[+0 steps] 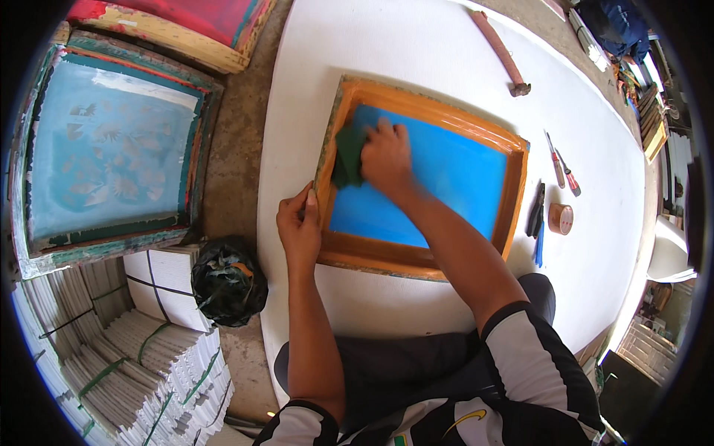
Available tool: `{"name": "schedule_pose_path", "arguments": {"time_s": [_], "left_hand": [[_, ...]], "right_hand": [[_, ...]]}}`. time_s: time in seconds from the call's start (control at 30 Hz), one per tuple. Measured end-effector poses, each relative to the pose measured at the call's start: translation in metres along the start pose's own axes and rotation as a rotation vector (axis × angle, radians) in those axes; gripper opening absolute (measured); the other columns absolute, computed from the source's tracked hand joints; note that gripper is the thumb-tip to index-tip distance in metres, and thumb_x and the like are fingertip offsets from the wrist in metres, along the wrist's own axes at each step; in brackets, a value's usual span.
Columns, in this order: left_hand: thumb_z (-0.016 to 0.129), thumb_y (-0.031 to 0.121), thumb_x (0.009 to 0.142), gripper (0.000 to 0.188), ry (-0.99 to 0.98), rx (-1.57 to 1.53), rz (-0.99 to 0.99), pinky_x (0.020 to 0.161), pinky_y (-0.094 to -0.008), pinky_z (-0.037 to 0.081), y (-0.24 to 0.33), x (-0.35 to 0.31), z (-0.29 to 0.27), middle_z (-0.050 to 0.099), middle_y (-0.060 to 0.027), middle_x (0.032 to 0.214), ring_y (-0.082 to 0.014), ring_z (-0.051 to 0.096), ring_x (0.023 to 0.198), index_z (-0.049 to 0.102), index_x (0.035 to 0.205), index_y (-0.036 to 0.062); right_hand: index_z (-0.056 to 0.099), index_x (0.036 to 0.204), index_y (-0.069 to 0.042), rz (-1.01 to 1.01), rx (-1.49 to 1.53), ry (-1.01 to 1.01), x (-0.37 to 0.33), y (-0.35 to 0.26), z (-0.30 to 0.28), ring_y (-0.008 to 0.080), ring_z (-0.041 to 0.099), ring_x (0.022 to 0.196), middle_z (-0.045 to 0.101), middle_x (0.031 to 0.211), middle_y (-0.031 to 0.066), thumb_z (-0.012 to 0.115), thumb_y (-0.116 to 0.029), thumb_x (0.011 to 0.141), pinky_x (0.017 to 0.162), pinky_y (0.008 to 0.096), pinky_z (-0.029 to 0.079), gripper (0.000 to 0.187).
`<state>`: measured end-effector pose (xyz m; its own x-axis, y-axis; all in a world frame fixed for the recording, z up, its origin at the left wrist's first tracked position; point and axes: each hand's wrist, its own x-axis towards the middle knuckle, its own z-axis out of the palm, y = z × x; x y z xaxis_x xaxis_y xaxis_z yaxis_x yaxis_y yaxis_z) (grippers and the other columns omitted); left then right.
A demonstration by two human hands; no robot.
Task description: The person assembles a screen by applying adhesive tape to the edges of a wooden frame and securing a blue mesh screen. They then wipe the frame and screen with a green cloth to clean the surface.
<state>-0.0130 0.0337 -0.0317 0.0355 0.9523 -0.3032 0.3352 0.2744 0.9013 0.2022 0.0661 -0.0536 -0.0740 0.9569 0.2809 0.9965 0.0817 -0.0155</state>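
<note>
A wooden screen-printing frame with blue mesh lies on the white work surface in front of me, slightly turned. My left hand pinches the frame's left side near its lower corner, thumb and fingers closed on the rim. Inside the frame, at the upper left of the mesh, my right hand is closed on a dark green cloth and presses it against the mesh and the inner left edge. Part of the cloth is hidden under the fingers.
Right of the frame lie a hammer, screwdrivers, pliers and a tape roll. At left stand another printing screen, a black plastic bag and bundled white sheets. A red screen is at top left.
</note>
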Motion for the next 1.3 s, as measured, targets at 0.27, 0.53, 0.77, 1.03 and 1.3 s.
{"name": "schedule_pose_path", "arguments": {"time_s": [0.27,0.53,0.77,1.03,1.3], "left_hand": [[0.062,0.021,0.105,0.032,0.003,0.001,-0.02,0.084,-0.0284,0.048,-0.001,0.001,-0.001,0.055,-0.0069,0.104,-0.0139,0.055,0.089,0.071,0.132,0.0044],[0.062,0.02,0.105,0.032,0.011,-0.004,0.046,0.085,-0.0287,0.048,-0.008,0.001,0.002,0.054,-0.0066,0.104,-0.014,0.056,0.09,0.07,0.132,0.004],[0.062,0.021,0.105,0.033,-0.006,-0.029,-0.01,0.085,-0.0283,0.048,-0.001,0.0,0.001,0.054,-0.0065,0.104,-0.0139,0.056,0.089,0.07,0.133,0.0041],[0.062,0.025,0.106,0.035,-0.002,-0.009,0.013,0.081,-0.0279,0.047,-0.005,-0.001,0.0,0.053,-0.0055,0.102,-0.0128,0.053,0.085,0.071,0.132,0.0048],[0.061,0.028,0.106,0.036,-0.004,0.02,0.014,0.082,-0.0291,0.047,-0.006,0.0,-0.001,0.053,-0.0052,0.101,-0.0132,0.053,0.086,0.071,0.133,0.0053]], "right_hand": [[0.079,0.08,-0.01,-0.246,0.009,-0.228,-0.002,0.007,-0.012,0.0262,0.057,0.114,0.072,0.108,0.0037,0.066,-0.014,0.077,0.099,0.0459,0.043,0.014],[0.076,0.078,-0.008,-0.173,-0.12,0.091,0.032,0.041,0.003,0.0273,0.056,0.103,0.067,0.095,0.0042,0.066,-0.015,0.074,0.094,0.045,0.044,0.012],[0.076,0.086,-0.01,0.155,-0.172,-0.097,0.039,0.019,0.007,0.0275,0.056,0.105,0.067,0.1,0.0037,0.064,-0.014,0.081,0.088,0.045,0.044,0.014],[0.072,0.117,-0.011,0.224,-0.151,-0.325,0.037,0.027,-0.001,0.0278,0.057,0.117,0.068,0.112,0.0053,0.058,-0.018,0.093,0.087,0.0495,0.047,0.029],[0.063,0.131,-0.009,0.333,-0.323,-0.316,-0.031,0.082,-0.009,0.0279,0.059,0.117,0.065,0.121,0.0077,0.058,-0.02,0.094,0.086,0.0507,0.05,0.039]]}}
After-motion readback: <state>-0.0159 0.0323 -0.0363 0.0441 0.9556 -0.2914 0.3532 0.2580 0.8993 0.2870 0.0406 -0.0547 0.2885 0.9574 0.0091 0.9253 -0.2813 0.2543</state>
